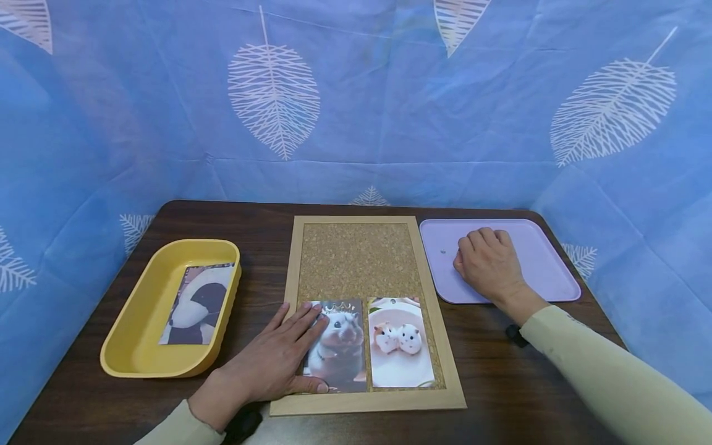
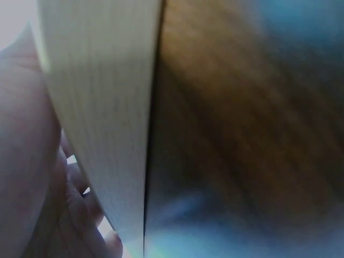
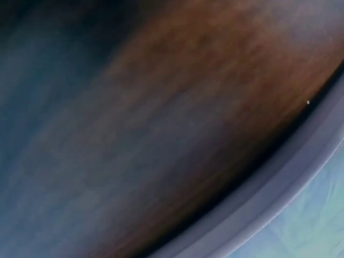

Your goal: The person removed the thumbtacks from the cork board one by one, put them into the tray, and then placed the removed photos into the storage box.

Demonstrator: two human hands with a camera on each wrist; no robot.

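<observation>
A wood-framed cork board (image 1: 358, 259) lies on the table, with two pictures along its lower half. My left hand (image 1: 275, 358) rests with straight, spread fingers on the frame's left side and on the picture of a crowned hamster (image 1: 340, 349). Beside it, the picture of two small hamsters (image 1: 400, 346) has a small dot like a tack head at its top edge. Over the lilac tray (image 1: 534, 259), my right hand (image 1: 492, 262) has its fingers curled down; whether they hold anything I cannot tell. A tiny shiny piece (image 1: 443, 251) lies left of that hand.
On the left stands a yellow bin (image 1: 136, 321) with another picture (image 1: 197, 306) inside, showing a dark-and-white figure. The dark wooden table (image 1: 267, 247) ends at a blue curtain (image 1: 389, 111) with white leaf prints, behind and at both sides.
</observation>
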